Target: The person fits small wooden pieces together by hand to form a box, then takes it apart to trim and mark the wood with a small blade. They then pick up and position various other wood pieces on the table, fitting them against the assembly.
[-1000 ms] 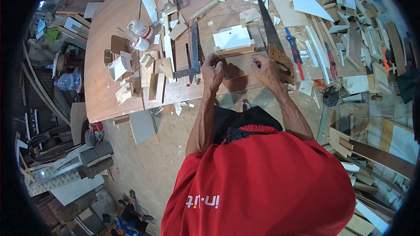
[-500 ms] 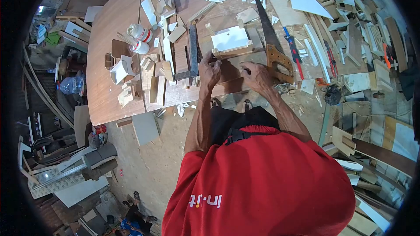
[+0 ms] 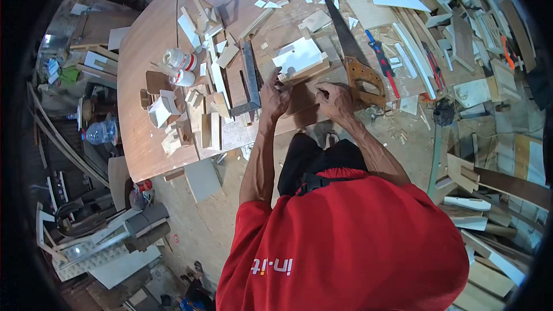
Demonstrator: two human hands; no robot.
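Observation:
My left hand [image 3: 276, 94] is closed at the near left corner of a small wooden frame [image 3: 311, 72] with a white panel [image 3: 296, 56] on top. Its fingers touch that corner, partly hiding it. My right hand [image 3: 336, 101] hovers by the table's near edge with thumb and fingers pinched together; anything between them is too small to make out. To its right lies a handsaw [image 3: 362, 78], its wooden handle towards me and its blade pointing away. Left of my left hand rests a metal try square [image 3: 251, 75].
Two white glue bottles [image 3: 183, 77] stand on the wooden table [image 3: 147, 40] at left, near a cut-open carton [image 3: 163, 109]. Wood offcuts [image 3: 212, 129] lie around the square. A red and blue tool [image 3: 381, 60] is right of the saw. Timber scraps [image 3: 461, 40] pile up at far right.
The view has turned slightly. The white-topped frame has swung a little, its left end now nearer to me. Both hands stay in about the same place.

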